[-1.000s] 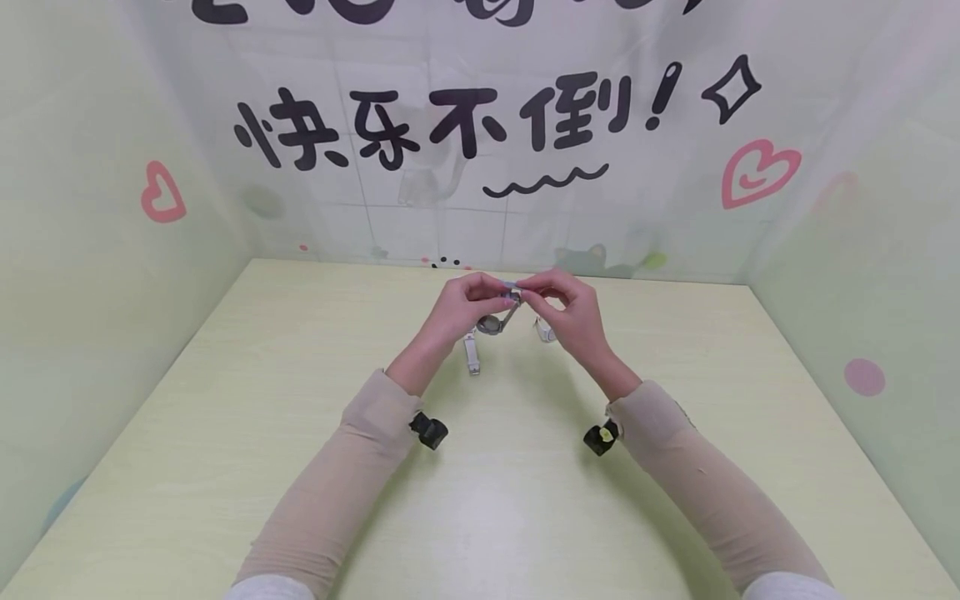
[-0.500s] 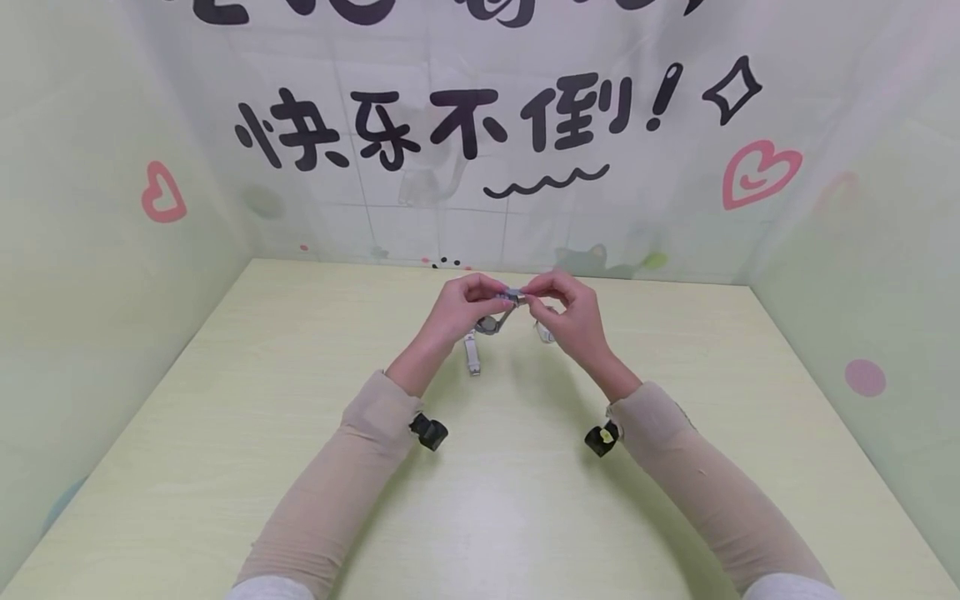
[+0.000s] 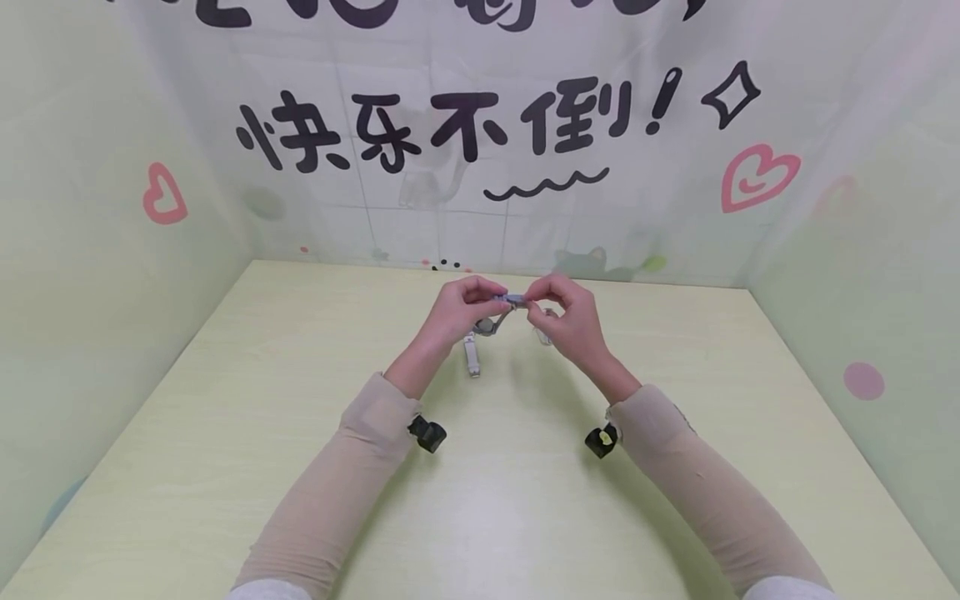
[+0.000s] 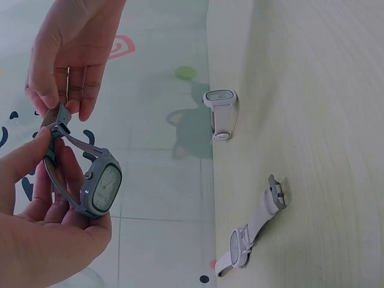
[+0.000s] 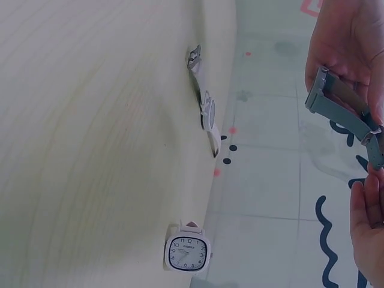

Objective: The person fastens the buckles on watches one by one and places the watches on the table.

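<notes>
Grey watch (image 4: 99, 186) is held above the table (image 3: 225, 433), between both hands, so its strap ends meet at the buckle (image 4: 59, 115). Left hand (image 3: 457, 312) pinches one strap end; right hand (image 3: 566, 317) pinches the other. Both wrists are raised, fingers curled inward. Two white watches (image 4: 222, 108) (image 4: 249, 237) lie on the table beyond.

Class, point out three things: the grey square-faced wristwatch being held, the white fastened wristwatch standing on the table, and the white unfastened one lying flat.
Grey square-faced wristwatch (image 4: 102, 186), left wrist view, dial.
White fastened wristwatch (image 5: 187, 254), right wrist view, dial.
White unfastened wristwatch (image 4: 259, 219), left wrist view, strap.
</notes>
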Available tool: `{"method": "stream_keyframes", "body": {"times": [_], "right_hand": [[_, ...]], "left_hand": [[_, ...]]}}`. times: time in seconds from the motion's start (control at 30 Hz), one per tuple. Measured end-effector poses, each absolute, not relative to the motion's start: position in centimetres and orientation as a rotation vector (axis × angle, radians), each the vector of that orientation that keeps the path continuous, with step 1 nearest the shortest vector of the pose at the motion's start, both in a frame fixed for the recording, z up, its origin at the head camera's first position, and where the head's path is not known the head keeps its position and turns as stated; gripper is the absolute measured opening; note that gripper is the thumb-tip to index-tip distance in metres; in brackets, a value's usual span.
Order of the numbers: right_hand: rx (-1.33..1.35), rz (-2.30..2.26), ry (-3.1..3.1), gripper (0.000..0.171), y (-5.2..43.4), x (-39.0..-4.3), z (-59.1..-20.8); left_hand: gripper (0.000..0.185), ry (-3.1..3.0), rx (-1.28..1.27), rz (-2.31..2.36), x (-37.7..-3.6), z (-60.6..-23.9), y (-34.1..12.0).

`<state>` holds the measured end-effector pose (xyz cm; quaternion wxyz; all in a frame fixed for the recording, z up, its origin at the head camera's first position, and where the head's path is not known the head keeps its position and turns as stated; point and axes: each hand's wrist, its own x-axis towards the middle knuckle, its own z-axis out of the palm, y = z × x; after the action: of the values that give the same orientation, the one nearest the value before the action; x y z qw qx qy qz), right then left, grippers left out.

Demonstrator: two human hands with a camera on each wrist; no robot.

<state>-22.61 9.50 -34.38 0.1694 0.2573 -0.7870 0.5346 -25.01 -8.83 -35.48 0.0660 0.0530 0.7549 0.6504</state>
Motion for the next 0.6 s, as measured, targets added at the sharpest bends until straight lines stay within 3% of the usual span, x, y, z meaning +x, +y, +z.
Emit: {"method": "stream_keyframes", "body": {"times": [0.6], "right_hand": [[0.807,1.405,-2.279,0.009,9.29,-22.63,-34.53]], "left_hand": [[0.026,2.399,0.235,1.868,-24.82,-35.3,-8.91]]}}
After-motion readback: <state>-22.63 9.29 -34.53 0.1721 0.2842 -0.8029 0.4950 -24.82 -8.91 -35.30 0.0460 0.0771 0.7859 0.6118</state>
